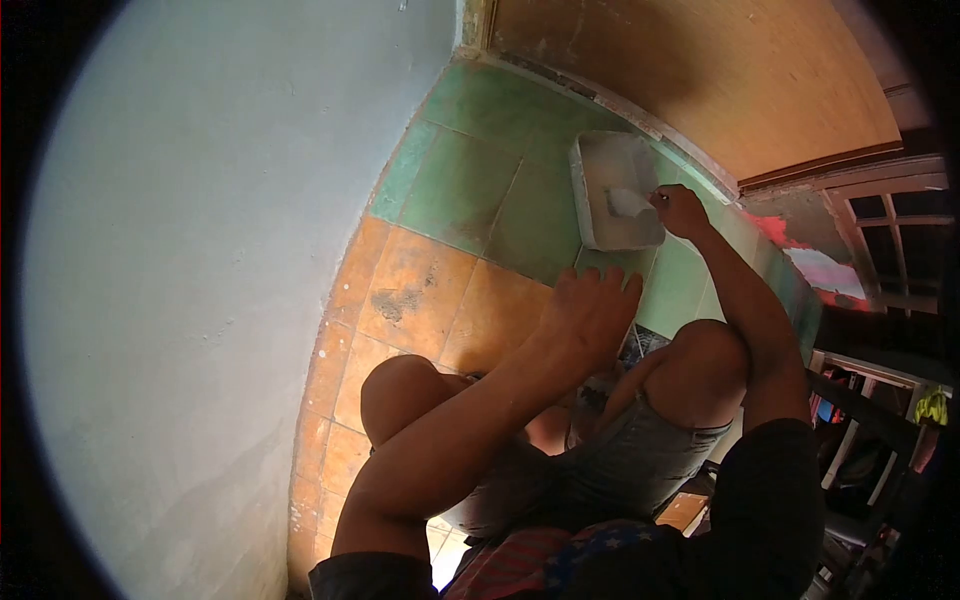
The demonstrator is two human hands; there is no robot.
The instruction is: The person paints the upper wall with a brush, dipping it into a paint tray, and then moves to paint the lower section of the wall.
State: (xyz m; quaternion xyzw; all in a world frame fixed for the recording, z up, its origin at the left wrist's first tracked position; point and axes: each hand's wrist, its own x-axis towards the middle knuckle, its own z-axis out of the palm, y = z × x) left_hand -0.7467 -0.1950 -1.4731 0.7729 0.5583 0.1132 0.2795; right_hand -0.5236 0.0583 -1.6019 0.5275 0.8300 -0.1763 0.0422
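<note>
My right hand [681, 211] is closed around the handle of what looks like a scraper [628, 203]. Its pale, flat end dips inside a white plastic tub [583, 190], which stands on the green floor tiles near a wooden panel. Whitish material [612, 165] coats the inside of the tub; whether it is powder or paste I cannot make out. My left hand [590, 315] is raised in front of my knees, below the tub and apart from it. Its fingers are bent and slightly spread, with nothing visible in them.
A pale, plastered wall [220, 250] rises on the left. Orange tiles [410, 290] with a grey smear [396, 303] lie between it and my knees. A wooden panel [700, 80] closes off the far side. At the right stand shelves [865, 400] with assorted items.
</note>
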